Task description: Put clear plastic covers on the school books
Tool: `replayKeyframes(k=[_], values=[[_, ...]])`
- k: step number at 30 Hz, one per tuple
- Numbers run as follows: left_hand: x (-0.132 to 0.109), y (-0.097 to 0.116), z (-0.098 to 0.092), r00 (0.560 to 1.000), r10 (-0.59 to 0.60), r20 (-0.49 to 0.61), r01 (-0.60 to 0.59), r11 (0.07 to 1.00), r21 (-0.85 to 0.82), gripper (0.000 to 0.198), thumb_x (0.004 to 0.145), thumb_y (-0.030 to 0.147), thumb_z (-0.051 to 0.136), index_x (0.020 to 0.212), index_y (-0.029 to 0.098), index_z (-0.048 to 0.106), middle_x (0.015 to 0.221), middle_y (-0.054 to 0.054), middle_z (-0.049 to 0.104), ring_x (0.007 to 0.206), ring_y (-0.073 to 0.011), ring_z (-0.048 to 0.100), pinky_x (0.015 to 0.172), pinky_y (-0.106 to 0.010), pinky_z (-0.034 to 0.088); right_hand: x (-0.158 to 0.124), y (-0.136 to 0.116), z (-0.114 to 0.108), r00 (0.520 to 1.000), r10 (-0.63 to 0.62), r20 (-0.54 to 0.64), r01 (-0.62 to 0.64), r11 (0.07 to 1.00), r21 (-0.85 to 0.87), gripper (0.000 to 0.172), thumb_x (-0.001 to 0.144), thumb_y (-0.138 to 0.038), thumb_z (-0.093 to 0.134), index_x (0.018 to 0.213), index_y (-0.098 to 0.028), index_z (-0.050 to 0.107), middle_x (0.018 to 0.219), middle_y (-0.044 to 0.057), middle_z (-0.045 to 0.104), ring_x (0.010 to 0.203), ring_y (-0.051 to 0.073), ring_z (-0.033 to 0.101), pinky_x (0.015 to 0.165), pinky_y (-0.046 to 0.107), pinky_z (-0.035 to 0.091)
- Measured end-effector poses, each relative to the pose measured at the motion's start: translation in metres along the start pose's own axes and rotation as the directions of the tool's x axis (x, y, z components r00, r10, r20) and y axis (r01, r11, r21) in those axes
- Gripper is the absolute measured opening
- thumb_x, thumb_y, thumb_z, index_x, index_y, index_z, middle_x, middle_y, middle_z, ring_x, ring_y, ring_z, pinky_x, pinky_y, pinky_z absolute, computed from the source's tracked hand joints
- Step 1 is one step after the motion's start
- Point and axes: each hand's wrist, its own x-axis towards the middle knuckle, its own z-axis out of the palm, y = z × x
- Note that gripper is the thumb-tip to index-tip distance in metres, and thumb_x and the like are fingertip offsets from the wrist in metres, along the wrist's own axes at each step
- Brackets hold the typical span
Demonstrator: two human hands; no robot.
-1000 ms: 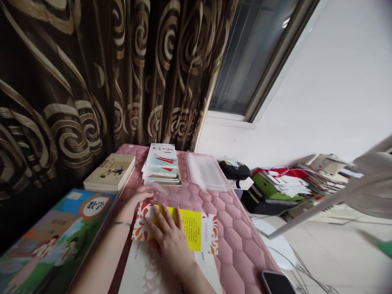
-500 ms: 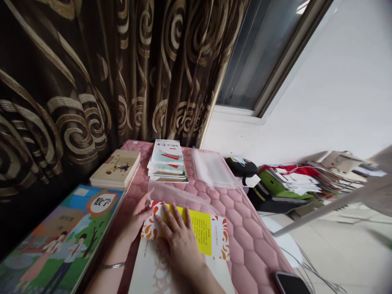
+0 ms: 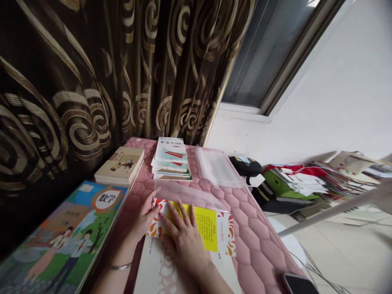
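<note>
A white book (image 3: 167,261) lies in front of me, with a white flap patterned in red and orange and a yellow panel (image 3: 210,230) across its upper end. My right hand (image 3: 188,241) rests flat on the flap, fingers spread. At the book's upper left corner is my left hand (image 3: 145,218), wearing a bracelet; its thumb and forefinger are apart, near the flap's edge. A clear plastic book cover (image 3: 190,194) sticks out beyond the book's far edge, close to my left fingertips. How much of it runs under the book is hidden.
A maths textbook (image 3: 67,241) and a stack of beige books (image 3: 119,165) stand at left. Thin booklets (image 3: 171,157) and more clear covers (image 3: 217,165) lie farther back on the pink quilted surface (image 3: 254,241). A phone (image 3: 298,283) is at its right edge.
The view has shifted slightly, so everything sits a little farther right. Both hands keep nearly the same place on the book.
</note>
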Motion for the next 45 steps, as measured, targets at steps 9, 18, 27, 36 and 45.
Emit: replayKeyframes(k=[9,18,27,36,45], values=[[0.003,-0.002,0.004,0.984,0.105,-0.148,-0.090,0.990,0.105,0.067,0.077,0.047,0.069,0.138,0.024,0.052,0.133,-0.008,0.062,0.127,-0.0251,0.055,0.104,-0.037,0.046,-0.006,0.016,-0.011,0.920,0.257,-0.296,-0.257,0.966,0.039,0.045,0.091,-0.015,0.050,0.134,-0.028,0.054,0.143,0.011,0.049,0.142,0.034,0.029,0.108,0.062,0.037],[0.001,-0.003,0.004,0.994,0.039,-0.106,-0.039,0.999,0.010,0.077,0.079,0.050,0.068,0.145,0.021,0.041,0.115,-0.009,0.069,0.086,-0.0177,0.069,0.074,-0.028,0.057,-0.027,0.108,-0.053,0.478,0.878,-0.033,-0.603,0.355,0.715,0.078,0.059,-0.050,0.082,0.127,-0.020,0.058,0.107,0.012,0.070,0.099,0.034,0.066,0.080,0.045,0.056],[0.003,-0.005,0.005,0.985,0.086,-0.147,-0.074,0.993,0.088,0.070,0.079,0.050,0.066,0.141,0.021,0.046,0.113,-0.007,0.068,0.083,-0.0150,0.067,0.077,-0.028,0.056,-0.033,0.104,-0.045,0.542,0.806,0.238,-0.297,-0.082,0.952,0.050,0.052,-0.045,0.091,0.086,-0.021,0.064,0.071,0.002,0.072,0.056,0.021,0.066,0.056,0.034,0.055],[-0.003,0.008,0.012,0.980,0.049,-0.193,-0.028,0.994,0.108,0.079,0.072,0.054,0.071,0.139,0.018,0.047,0.105,-0.006,0.070,0.068,-0.0128,0.065,0.058,-0.022,0.052,-0.032,0.103,-0.042,0.510,0.844,0.164,-0.209,-0.063,0.976,0.049,0.050,-0.045,0.092,0.077,-0.022,0.058,0.066,-0.002,0.068,0.056,0.018,0.064,0.052,0.029,0.053],[-0.003,0.014,0.016,0.983,0.027,-0.181,-0.011,0.996,0.089,0.085,0.069,0.059,0.072,0.138,0.017,0.046,0.097,-0.005,0.072,0.069,-0.0151,0.066,0.063,-0.025,0.054,-0.033,0.101,-0.040,0.519,0.840,0.159,-0.215,-0.052,0.975,0.046,0.053,-0.043,0.091,0.075,-0.022,0.057,0.064,-0.003,0.065,0.055,0.016,0.062,0.052,0.027,0.051]])
